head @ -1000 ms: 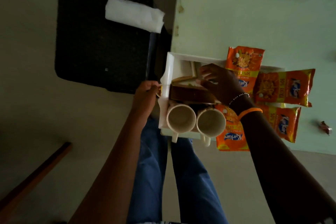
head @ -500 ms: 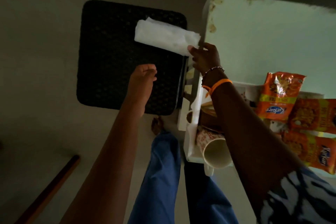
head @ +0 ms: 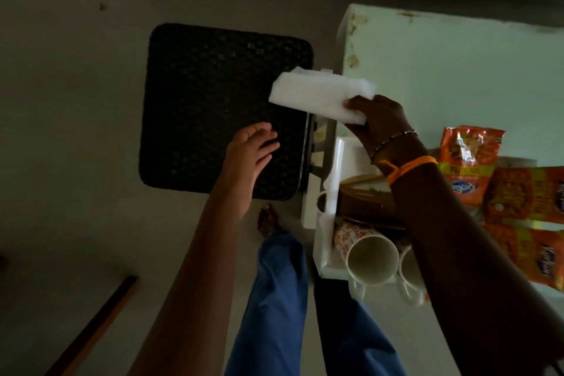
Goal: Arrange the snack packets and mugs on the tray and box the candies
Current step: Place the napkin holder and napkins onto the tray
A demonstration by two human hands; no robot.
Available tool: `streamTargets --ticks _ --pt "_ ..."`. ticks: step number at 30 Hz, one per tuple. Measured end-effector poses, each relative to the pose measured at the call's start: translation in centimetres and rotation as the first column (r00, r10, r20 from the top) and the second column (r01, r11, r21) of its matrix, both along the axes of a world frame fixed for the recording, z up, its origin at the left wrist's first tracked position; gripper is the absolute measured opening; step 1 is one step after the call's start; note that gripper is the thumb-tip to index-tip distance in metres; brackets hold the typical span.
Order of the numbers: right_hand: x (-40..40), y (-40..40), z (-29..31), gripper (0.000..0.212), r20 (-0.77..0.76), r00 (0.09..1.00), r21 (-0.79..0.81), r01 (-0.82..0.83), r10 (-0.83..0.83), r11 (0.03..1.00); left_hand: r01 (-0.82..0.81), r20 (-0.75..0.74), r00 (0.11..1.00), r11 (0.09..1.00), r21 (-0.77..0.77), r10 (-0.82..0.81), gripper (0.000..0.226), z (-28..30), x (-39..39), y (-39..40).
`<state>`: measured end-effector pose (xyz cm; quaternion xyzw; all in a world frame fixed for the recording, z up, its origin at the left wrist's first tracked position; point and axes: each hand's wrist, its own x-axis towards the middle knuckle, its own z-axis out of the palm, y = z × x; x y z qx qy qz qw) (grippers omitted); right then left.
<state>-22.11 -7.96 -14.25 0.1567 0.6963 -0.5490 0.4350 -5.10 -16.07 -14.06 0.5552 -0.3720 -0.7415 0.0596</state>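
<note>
My right hand (head: 377,117) grips a folded white cloth (head: 317,96) and holds it in the air between the black seat and the table's left edge. My left hand (head: 251,151) hovers open over the black seat, holding nothing. A white tray (head: 328,223) sits at the table's left edge. It carries a brown wooden box (head: 366,203), two mugs lying on their sides (head: 370,259), and orange snack packets (head: 470,159) to the right. My right forearm hides part of the tray and the second mug.
A black woven chair seat (head: 213,107) stands left of the pale green table (head: 451,70). My blue-trousered legs (head: 274,299) are below. A wooden stick (head: 91,327) lies on the floor at lower left.
Both hands left the tray. My right hand reached to the black seat, took hold of the white cloth and lifted it toward the table. My left hand moved over the seat and opened.
</note>
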Motion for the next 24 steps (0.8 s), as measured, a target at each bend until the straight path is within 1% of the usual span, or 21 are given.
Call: streamTargets --ticks 2,5,7,9,11,12,14,16,17,19,20,21,22,24 --pt "0.0 2.5 1.5 0.02 0.022 1.0 -0.023 -0.01 0.01 1.0 -0.011 -0.03 0.999 0.996 0.083 0.013 0.024 0.5 -0.1 1.6" --pt "0.1 6.5 3.6 0.02 0.026 0.998 -0.063 -0.062 0.064 0.996 0.027 -0.052 0.998 0.984 0.174 -0.018 0.04 1.2 -0.3 4.6" --pt "-0.1 9.5 4.7 0.021 0.038 0.994 -0.099 -0.095 0.099 0.991 0.052 -0.099 0.995 0.976 0.211 -0.032 0.044 1.5 -0.4 6.7" --pt "-0.3 12.2 5.4 0.019 0.039 0.983 -0.127 -0.171 0.178 0.977 0.09 -0.175 0.983 0.973 0.213 -0.053 0.039 1.7 -0.2 8.5" --pt "-0.4 14.8 5.7 0.03 0.0 0.96 -0.091 -0.28 0.281 0.956 0.18 -0.212 0.966 0.974 0.136 -0.148 0.025 1.8 -0.2 10.5" --pt "-0.4 15.9 5.7 0.036 -0.031 0.945 -0.047 -0.328 0.327 0.943 0.219 -0.2 0.959 0.973 0.078 -0.2 0.021 1.8 -0.2 11.3" --pt "-0.3 17.7 5.6 0.042 -0.08 0.913 0.045 -0.397 0.399 0.917 0.261 -0.135 0.955 0.965 -0.026 -0.262 0.025 1.6 -0.3 12.6" --pt "-0.2 19.3 5.1 0.044 -0.151 0.881 0.092 -0.44 0.449 0.893 0.286 -0.046 0.956 0.953 -0.103 -0.291 0.035 1.5 -0.5 13.6" --pt "-0.1 20.0 4.7 0.044 -0.227 0.839 0.135 -0.476 0.495 0.869 0.303 0.001 0.952 0.943 -0.139 -0.305 0.037 1.5 -0.6 14.0" --pt "0.2 20.9 4.1 0.041 -0.39 0.697 0.271 -0.538 0.602 0.798 0.331 0.081 0.944 0.918 -0.22 -0.321 0.038 1.3 -0.7 14.7" --pt "0.3 21.4 3.7 0.037 -0.446 0.633 0.322 -0.547 0.633 0.773 0.337 0.109 0.941 0.904 -0.262 -0.319 0.037 1.2 -0.8 15.0" --pt "0.4 21.7 3.4 0.034 -0.48 0.591 0.357 -0.543 0.648 0.76 0.336 0.131 0.942 0.894 -0.296 -0.31 0.035 1.1 -1.0 15.3" --pt "0.5 22.0 3.0 0.031 -0.5 0.574 0.378 -0.529 0.648 0.76 0.333 0.144 0.942 0.887 -0.32 -0.302 0.033 0.8 -1.2 15.6" --pt "0.6 22.3 2.0 0.029 -0.52 0.584 0.398 -0.48 0.623 0.782 0.33 0.155 0.943 0.876 -0.353 -0.293 0.03 0.2 -1.6 16.1"
